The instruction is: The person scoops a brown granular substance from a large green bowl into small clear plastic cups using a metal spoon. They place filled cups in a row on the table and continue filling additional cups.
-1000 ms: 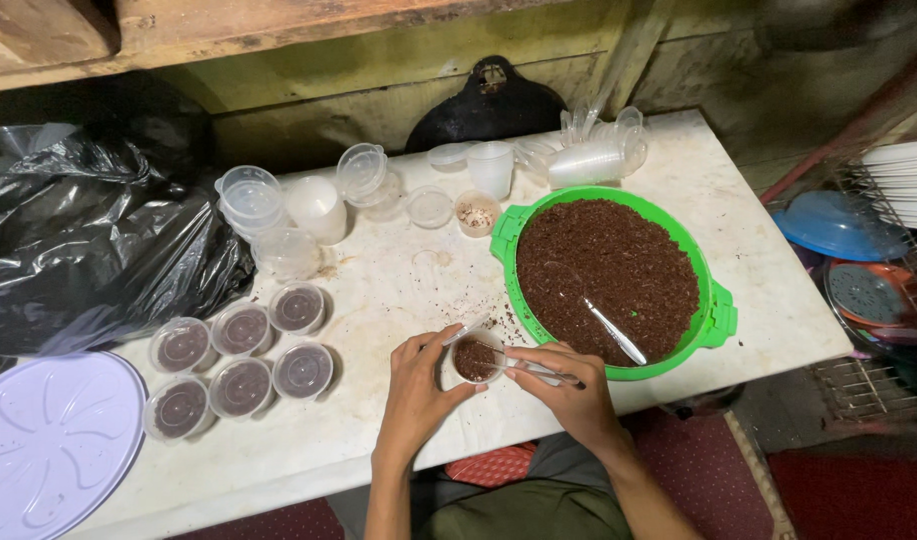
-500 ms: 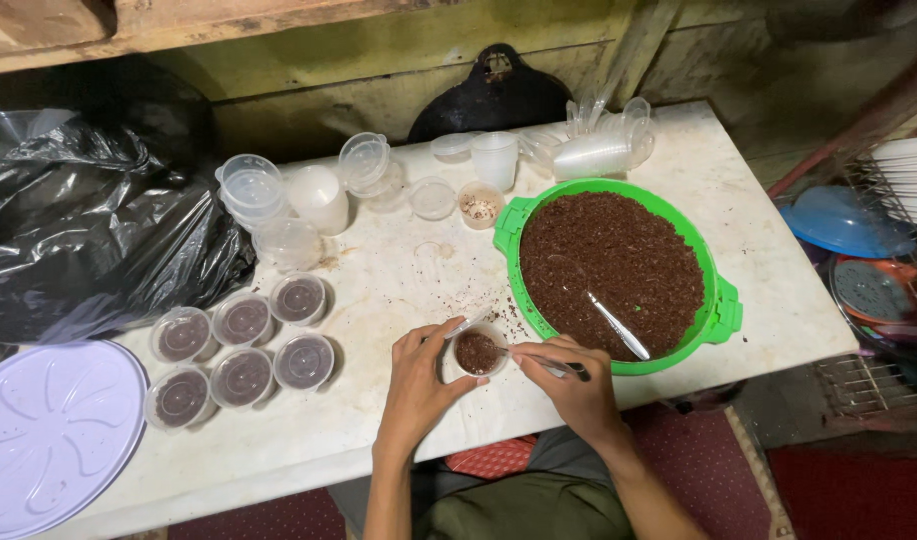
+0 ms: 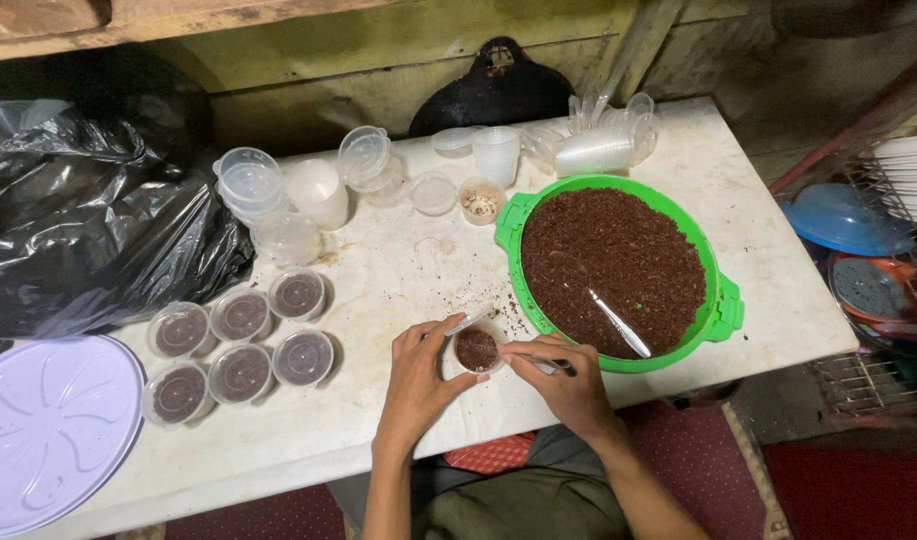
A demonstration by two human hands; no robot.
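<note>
My left hand (image 3: 419, 382) grips a small clear cup (image 3: 476, 350) filled with dark brown soil, standing on the white table (image 3: 379, 440) near its front edge. My right hand (image 3: 567, 384) touches the cup's right rim and pinches a thin dark tool (image 3: 551, 366) between its fingers. Just to the right sits a round green bowl (image 3: 724, 310) full of the same brown soil, with a white spoon (image 3: 619, 322) lying in it.
Several lidded cups of soil (image 3: 241, 342) stand at the left, beside a lilac round lid (image 3: 49, 430) and a black plastic bag (image 3: 89, 240). Empty clear cups and lids (image 3: 309, 190) line the back of the table. A dish rack with plates (image 3: 894, 230) is at the right.
The view has shifted slightly. Both hands stay at the small cup, with the right fingers working at its rim.
</note>
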